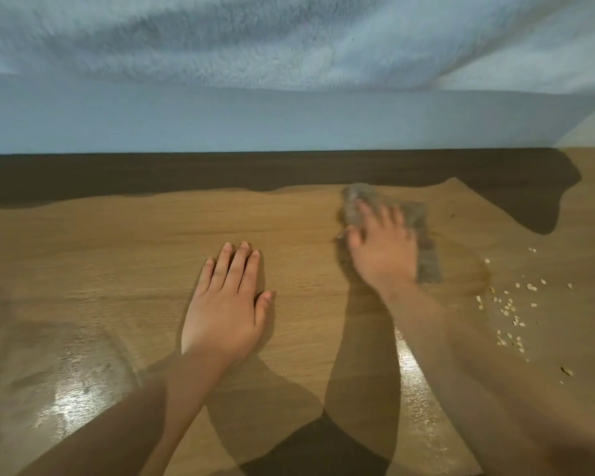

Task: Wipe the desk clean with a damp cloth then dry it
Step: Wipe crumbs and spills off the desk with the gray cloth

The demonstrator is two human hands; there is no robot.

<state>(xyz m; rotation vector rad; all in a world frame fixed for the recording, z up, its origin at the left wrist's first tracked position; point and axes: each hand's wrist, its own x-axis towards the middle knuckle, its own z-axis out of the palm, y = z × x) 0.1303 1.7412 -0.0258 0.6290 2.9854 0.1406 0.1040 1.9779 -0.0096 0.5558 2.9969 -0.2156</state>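
The wooden desk fills the lower view. A grey cloth lies flat on it at centre right, blurred by motion. My right hand presses down on the cloth with fingers spread and straight. My left hand rests flat on the bare desk to the left of the cloth, fingers together and holding nothing. Wet, shiny streaks show near the front left and beside my right forearm.
Several pale crumbs lie scattered on the desk to the right of the cloth. A light blue wall rises along the desk's far edge, with a pale fuzzy fabric hanging above it and casting a dark shadow.
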